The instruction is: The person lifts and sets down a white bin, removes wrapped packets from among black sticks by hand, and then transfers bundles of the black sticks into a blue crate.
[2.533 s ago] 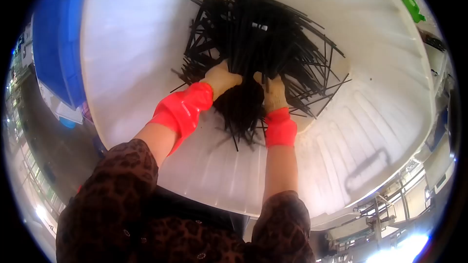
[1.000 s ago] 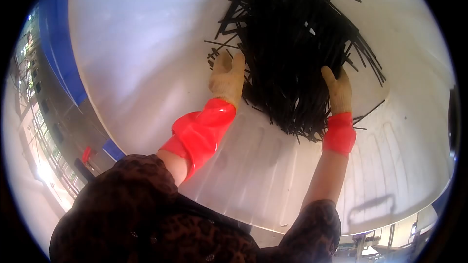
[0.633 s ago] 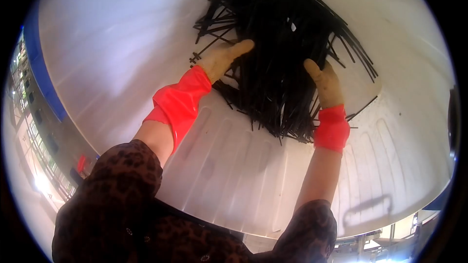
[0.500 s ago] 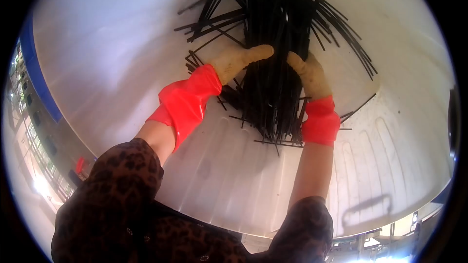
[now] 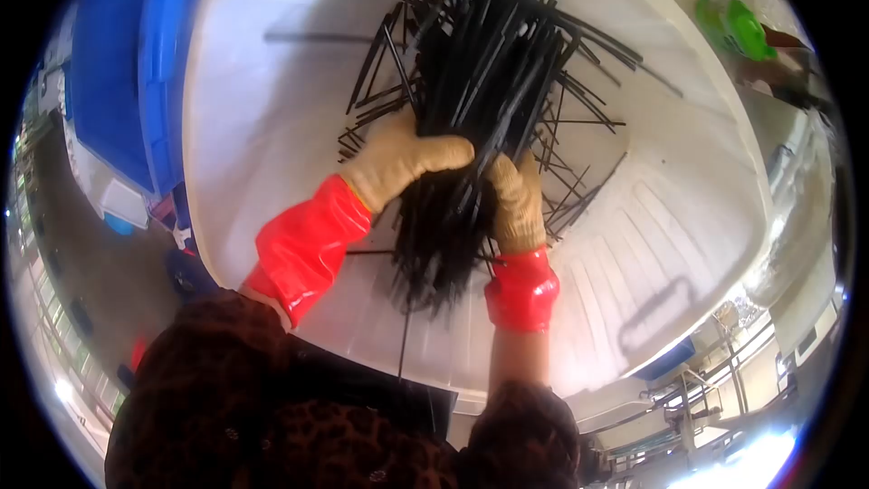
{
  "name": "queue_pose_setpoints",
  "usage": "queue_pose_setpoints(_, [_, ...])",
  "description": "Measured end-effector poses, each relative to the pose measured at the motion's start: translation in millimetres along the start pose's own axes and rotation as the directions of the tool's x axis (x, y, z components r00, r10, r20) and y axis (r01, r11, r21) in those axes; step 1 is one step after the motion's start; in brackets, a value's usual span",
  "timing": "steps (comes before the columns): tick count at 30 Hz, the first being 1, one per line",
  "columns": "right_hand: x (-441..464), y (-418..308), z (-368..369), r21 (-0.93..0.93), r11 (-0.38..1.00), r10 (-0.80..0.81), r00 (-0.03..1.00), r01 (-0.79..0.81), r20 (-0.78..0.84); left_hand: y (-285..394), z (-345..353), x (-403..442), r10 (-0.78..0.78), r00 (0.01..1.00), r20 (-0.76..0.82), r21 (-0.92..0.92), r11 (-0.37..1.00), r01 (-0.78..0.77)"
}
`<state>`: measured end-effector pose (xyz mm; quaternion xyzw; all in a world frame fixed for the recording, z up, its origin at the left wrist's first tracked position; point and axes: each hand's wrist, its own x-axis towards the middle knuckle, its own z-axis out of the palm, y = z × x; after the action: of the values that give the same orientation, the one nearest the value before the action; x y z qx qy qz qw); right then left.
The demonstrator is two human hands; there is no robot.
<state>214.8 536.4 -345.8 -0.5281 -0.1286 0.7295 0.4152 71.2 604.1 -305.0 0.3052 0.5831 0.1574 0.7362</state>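
Observation:
A thick bundle of thin black strips is held between my two gloved hands. My left hand, in a tan glove with a red cuff, grips the bundle's left side, thumb across the front. On the right side my right hand, gloved the same way, closes round it with the thumb near the other one. Most fingers of both hands are hidden behind the strips. Below the hands the strip ends hang down, somewhat blurred. More loose black strips lie about inside the large white tub, behind the bundle.
A blue bin stands left of the tub. Bright green object lies beyond the tub at upper right. Metal racks or frames show at lower right. One handle-shaped mark is on the tub's right wall.
The bundle has come up toward me, out of the strips in the tub, with both hands on it. My view has shifted, so more of the tub's rim and surroundings show.

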Motion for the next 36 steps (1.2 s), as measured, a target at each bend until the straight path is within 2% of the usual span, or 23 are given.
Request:
queue_pose_setpoints(1, [-0.2, -4.3, 0.4, -0.051, 0.999, -0.018, 0.999, 0.016, -0.049, 17.6, 7.6, -9.7, 0.070, 0.997, -0.040, 0.087, 0.994, -0.066])
queue_pose_setpoints(2, [4.8, 1.5, 3.4, -0.007, 0.998, -0.056, 0.998, 0.056, -0.012, 6.9, -5.2, -4.6, 0.057, 0.997, -0.047, 0.174, 0.984, -0.048])
queue_pose_setpoints(3, [3.4, -3.0, 17.6, 0.026, 0.999, 0.034, 0.993, -0.031, -0.113, 4.9, -15.6, -0.8, 0.040, 0.997, -0.065, 0.264, 0.964, -0.022])
queue_pose_setpoints(4, [-0.9, 11.5, 16.1, 0.031, 0.999, 0.025, 0.993, -0.021, -0.119, 0.0, -20.0, -1.0, -0.069, 0.998, -0.010, 0.206, 0.976, 0.069])
queue_pose_setpoints(5, [-3.9, 36.5, 7.8, 0.034, 0.999, 0.013, 0.996, -0.010, -0.086, -1.8, -13.4, -7.8, -0.064, 0.998, -0.003, 0.215, 0.975, 0.063])
queue_pose_setpoints(6, [-10.8, 35.3, 10.0, 0.038, 0.999, 0.000, 0.999, 0.002, -0.053, -6.8, -4.8, -20.6, -0.022, 0.998, 0.061, 0.129, 0.991, 0.014])
queue_pose_setpoints(7, [-28.0, 30.3, 7.1, 0.025, 0.991, 0.130, 0.986, -0.128, -0.102, -11.3, 0.6, -31.3, 0.025, 0.992, 0.121, 0.040, 0.999, -0.030])
queue_pose_setpoints(10, [-45.8, 39.2, 19.3, 0.168, 0.974, 0.173, 0.976, -0.149, -0.135, -39.3, -8.2, -42.9, -0.198, 0.977, 0.072, 0.139, 0.972, 0.187])
queue_pose_setpoints(13, [-40.0, 50.0, 9.5, 0.287, 0.947, 0.211, 0.954, -0.146, -0.212, -32.0, 3.7, -27.1, -0.287, 0.957, 0.047, 0.167, 0.947, 0.275])
queue_pose_setpoints(14, [-33.5, 48.1, 3.4, 0.269, 0.959, 0.158, 0.955, -0.088, -0.252, -35.3, 4.0, -18.3, -0.183, 0.980, 0.080, 0.139, 0.975, 0.171])
queue_pose_setpoints(15, [-26.6, 46.7, -3.0, 0.248, 0.968, 0.104, 0.951, -0.030, -0.292, -44.8, 2.4, -3.9, -0.292, 0.955, 0.059, 0.159, 0.947, 0.280])
queue_pose_setpoints(17, [0.2, 40.6, -15.1, 0.267, 0.962, 0.015, 0.971, 0.050, -0.237, -56.4, 10.2, 27.1, -0.150, 0.986, 0.068, -0.088, 0.984, 0.156])
queue_pose_setpoints(19, [15.8, 29.8, -21.2, 0.249, 0.964, -0.037, 0.976, 0.091, -0.214, -30.3, 15.3, 34.4, -0.022, 0.991, 0.135, 0.059, 0.998, 0.014])
queue_pose_setpoints(21, [28.5, 19.9, -26.6, 0.289, 0.954, -0.023, 0.979, 0.082, -0.202, -14.3, 17.8, 43.1, -0.032, 0.983, 0.181, 0.065, 0.998, 0.021])
queue_pose_setpoints(23, [36.6, 16.3, -30.6, 0.279, 0.960, 0.097, 0.970, -0.032, -0.224, -32.4, 4.7, 68.4, -0.041, 0.959, 0.281, 0.328, 0.943, -0.056])
queue_pose_setpoints(25, [49.4, 36.7, -35.3, 0.245, 0.969, 0.029, 0.986, 0.012, -0.166, -73.5, -10.3, 90.3, 0.006, 0.952, 0.305, 0.302, 0.948, -0.102])
queue_pose_setpoints(27, [54.1, 66.8, -33.0, 0.091, 0.991, 0.122, 0.960, -0.102, -0.253, -101.9, -10.7, 81.9, -0.191, 0.981, 0.045, -0.018, 0.981, 0.192])
queue_pose_setpoints(29, [66.4, 85.3, -40.9, 0.026, 0.980, 0.200, 0.950, -0.200, -0.240, -127.7, -10.8, 84.2, -0.193, 0.980, -0.046, -0.091, 0.978, 0.188])
queue_pose_setpoints(31, [79.1, 91.5, -49.0, -0.003, 0.981, 0.188, 0.956, -0.194, -0.223, -171.3, -26.2, 110.6, -0.150, 0.980, -0.134, 0.070, 0.985, 0.160])
queue_pose_setpoints(32, [81.6, 90.8, -53.5, 0.006, 0.977, 0.209, 0.953, -0.213, -0.219, -164.8, -21.0, 109.8, -0.169, 0.975, -0.144, 0.069, 0.981, 0.180])
queue_pose_setpoints(34, [87.5, 86.6, -60.9, 0.064, 0.983, 0.180, 0.971, -0.172, -0.158, -130.3, -5.0, 106.3, -0.202, 0.966, -0.162, -0.189, 0.967, 0.171])
queue_pose_setpoints(35, [91.4, 89.9, -61.7, 0.061, 0.983, 0.183, 0.971, -0.176, -0.154, -124.2, -5.4, 107.8, -0.203, 0.965, -0.166, -0.193, 0.966, 0.170])
queue_pose_setpoints(36, [94.1, 94.1, -60.8, -0.089, 0.983, 0.145, 0.973, -0.162, -0.177, -120.3, -7.6, 108.0, -0.217, 0.961, -0.172, -0.226, 0.958, 0.176])
